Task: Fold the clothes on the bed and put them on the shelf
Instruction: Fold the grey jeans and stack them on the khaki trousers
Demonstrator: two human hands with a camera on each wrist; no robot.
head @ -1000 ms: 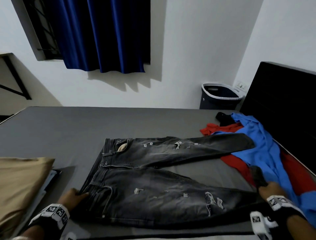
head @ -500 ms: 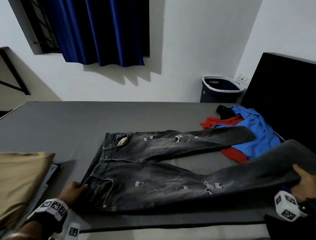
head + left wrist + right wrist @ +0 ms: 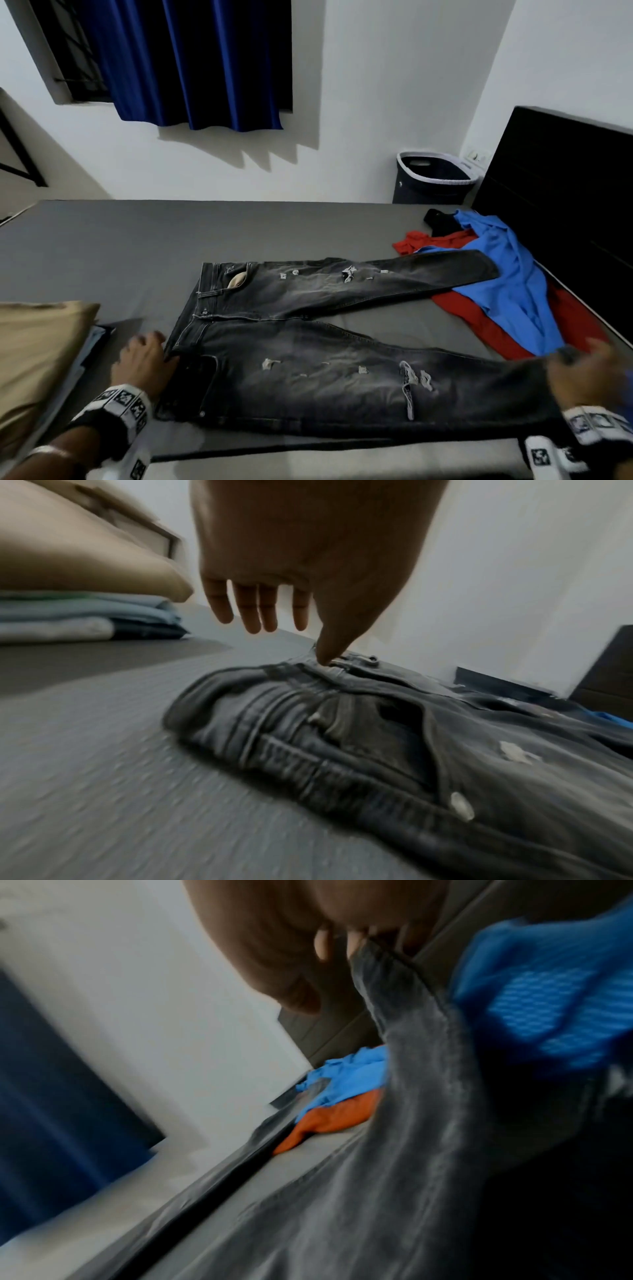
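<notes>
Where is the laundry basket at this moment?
In the head view the laundry basket stands on the floor at the far right, beyond the bed, between the white wall and the black headboard.

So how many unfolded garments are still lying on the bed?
4 visible: the dark jeans spread mid-bed, then a blue garment, a red garment beneath it, and a black garment by the headboard. More may be hidden under that heap.

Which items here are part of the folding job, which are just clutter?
Job: jeans, blue shirt, red garment, folded stack, left hand, right hand.
Lying about: laundry basket, curtain, pillow.
</notes>
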